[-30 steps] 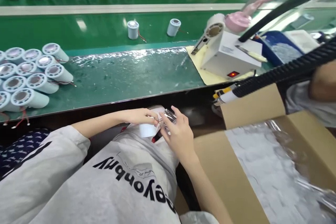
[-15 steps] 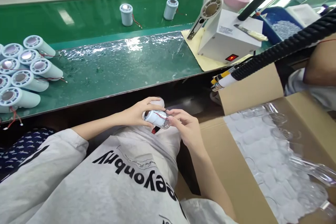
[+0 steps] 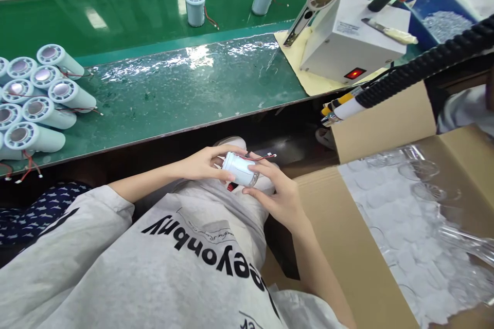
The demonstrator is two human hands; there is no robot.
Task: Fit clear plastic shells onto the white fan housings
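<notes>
Above my lap, a light-blue cylinder lies tilted between my two hands. Its lower right end looks clear, and a red and black wire lead with a small white plug sticks out along its upper side. My left hand is closed round the left end, thumb below and fingers above. My right hand grips the other end between thumb and fingers. The undersides of the cylinder are hidden. Similar blue cylinders with wires lie stacked at the left of the green bench.
Two more cylinders stand on the green surface behind the bench. A white boxy device with a lit red switch sits on yellow card, near a black corrugated hose. On my right, an open carton holds clear plastic parts. A blue bin stands farther back.
The cylinder has turned in my hands, and its wire lead now stretches out to the upper right. My right fingers have shifted from the wire end onto the body. The view has moved slightly.
</notes>
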